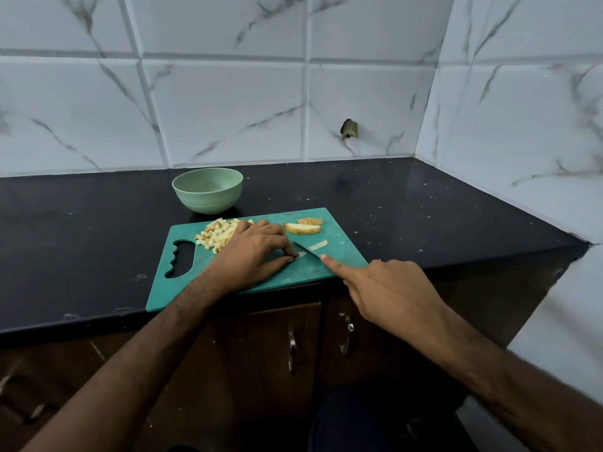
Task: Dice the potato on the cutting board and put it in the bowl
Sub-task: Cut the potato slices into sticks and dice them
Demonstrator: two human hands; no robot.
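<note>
Head cam: L hand (253, 252) on teal cutting board (339, 252), fingertips pinning a thin potato strip (301, 254). R hand (385, 293) grips knife (308, 249), index finger along the spine, blade tip down on that strip. Another strip (318, 245) just past blade. Diced pile (217, 236) at board's L end, two potato slices (305, 226) at far edge. Green bowl (207, 190) on black counter (81, 243) behind board; can't see inside.
</note>
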